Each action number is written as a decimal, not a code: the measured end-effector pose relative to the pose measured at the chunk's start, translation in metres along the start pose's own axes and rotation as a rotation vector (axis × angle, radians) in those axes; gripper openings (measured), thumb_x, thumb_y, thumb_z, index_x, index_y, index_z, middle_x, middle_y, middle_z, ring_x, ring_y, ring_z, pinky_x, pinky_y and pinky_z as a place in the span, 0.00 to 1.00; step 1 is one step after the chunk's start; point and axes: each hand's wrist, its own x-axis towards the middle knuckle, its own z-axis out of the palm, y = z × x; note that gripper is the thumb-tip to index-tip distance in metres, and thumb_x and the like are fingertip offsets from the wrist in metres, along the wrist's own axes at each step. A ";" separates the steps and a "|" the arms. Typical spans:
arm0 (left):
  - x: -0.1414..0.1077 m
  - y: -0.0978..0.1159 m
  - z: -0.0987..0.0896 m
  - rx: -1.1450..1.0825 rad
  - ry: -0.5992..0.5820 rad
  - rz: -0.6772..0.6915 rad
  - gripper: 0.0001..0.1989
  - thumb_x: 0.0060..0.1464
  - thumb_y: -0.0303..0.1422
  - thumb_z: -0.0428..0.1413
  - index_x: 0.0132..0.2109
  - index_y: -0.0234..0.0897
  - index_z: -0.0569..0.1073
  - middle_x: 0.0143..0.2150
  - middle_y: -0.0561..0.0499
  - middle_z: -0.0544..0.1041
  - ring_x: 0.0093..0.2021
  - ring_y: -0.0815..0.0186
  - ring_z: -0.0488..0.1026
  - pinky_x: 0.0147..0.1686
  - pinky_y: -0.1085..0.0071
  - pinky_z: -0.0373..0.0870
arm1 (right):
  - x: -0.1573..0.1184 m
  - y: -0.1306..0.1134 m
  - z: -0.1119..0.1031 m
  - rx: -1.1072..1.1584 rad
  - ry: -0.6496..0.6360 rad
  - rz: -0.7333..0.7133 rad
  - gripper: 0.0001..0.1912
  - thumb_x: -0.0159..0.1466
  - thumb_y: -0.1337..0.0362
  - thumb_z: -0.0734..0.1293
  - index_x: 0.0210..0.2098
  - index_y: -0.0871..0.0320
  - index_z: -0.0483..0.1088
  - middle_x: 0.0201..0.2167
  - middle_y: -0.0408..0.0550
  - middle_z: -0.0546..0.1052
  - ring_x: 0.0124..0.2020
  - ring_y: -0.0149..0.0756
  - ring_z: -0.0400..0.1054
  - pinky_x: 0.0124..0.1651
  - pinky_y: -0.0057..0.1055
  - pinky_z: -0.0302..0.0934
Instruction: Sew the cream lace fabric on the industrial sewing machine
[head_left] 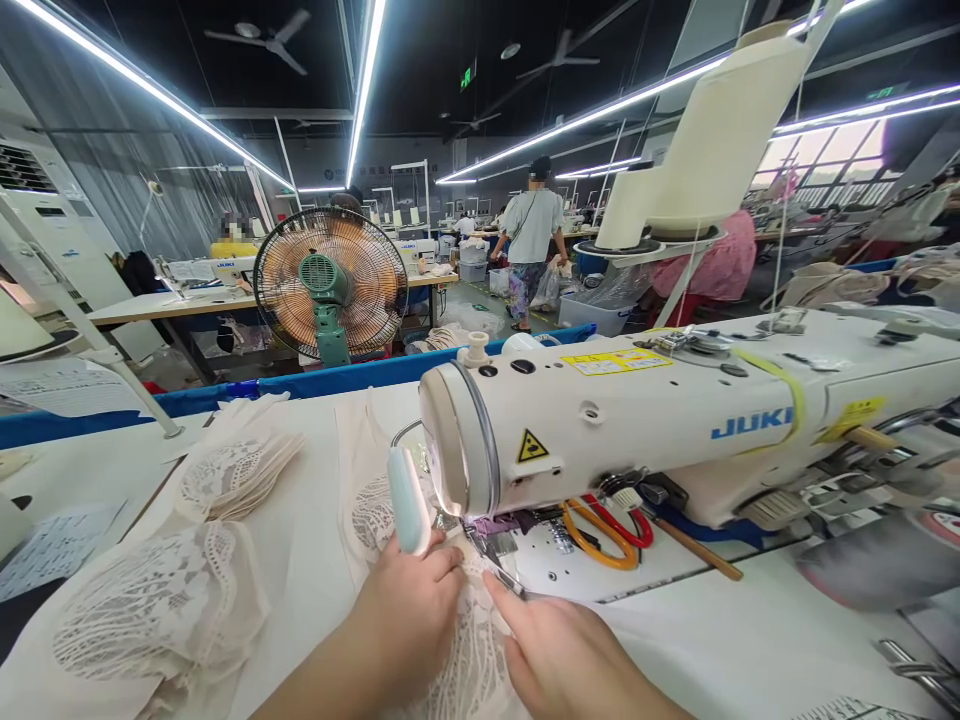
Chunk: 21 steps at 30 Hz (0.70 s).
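A white sewing machine [630,400] stands across the table, its head end just above my hands. Cream lace fabric [474,650] lies under the needle area and runs toward me between my hands. My left hand [420,600], fingers bent and pressed together, holds the lace fabric beside a pale, lit lamp [409,500]. To the right, my right hand [555,640] touches the fabric edge with its index finger stretched out; a metal tool shows at that hand, its handle hidden by the palm. More lace [375,510] spreads behind the lamp.
Stacked lace pieces [157,610] lie on the left of the table. Orange-handled scissors [600,535] and a wooden-handled tool [697,548] rest right of the needle area. Thread cones [720,130] stand above the machine. Beyond are a large fan [330,285] and a walking person [532,240].
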 end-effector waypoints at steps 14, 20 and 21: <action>0.003 -0.010 0.000 0.063 -0.040 -0.070 0.13 0.57 0.28 0.47 0.46 0.38 0.71 0.51 0.49 0.72 0.53 0.55 0.66 0.59 0.45 0.52 | -0.018 0.048 0.000 0.094 0.236 0.139 0.20 0.67 0.65 0.51 0.51 0.54 0.69 0.38 0.49 0.77 0.38 0.46 0.72 0.36 0.38 0.64; 0.010 0.001 -0.018 0.044 -0.219 -0.160 0.13 0.58 0.34 0.48 0.46 0.38 0.72 0.52 0.48 0.71 0.54 0.55 0.65 0.59 0.47 0.55 | -0.031 0.082 0.025 0.144 0.341 0.044 0.21 0.68 0.59 0.51 0.50 0.56 0.70 0.42 0.45 0.76 0.41 0.37 0.73 0.38 0.31 0.70; 0.011 0.003 -0.023 0.041 -0.263 -0.183 0.13 0.59 0.36 0.49 0.47 0.38 0.72 0.52 0.47 0.71 0.55 0.55 0.65 0.60 0.46 0.53 | -0.034 0.075 0.029 0.101 0.452 -0.119 0.19 0.67 0.60 0.53 0.47 0.55 0.71 0.41 0.44 0.77 0.40 0.35 0.73 0.38 0.28 0.70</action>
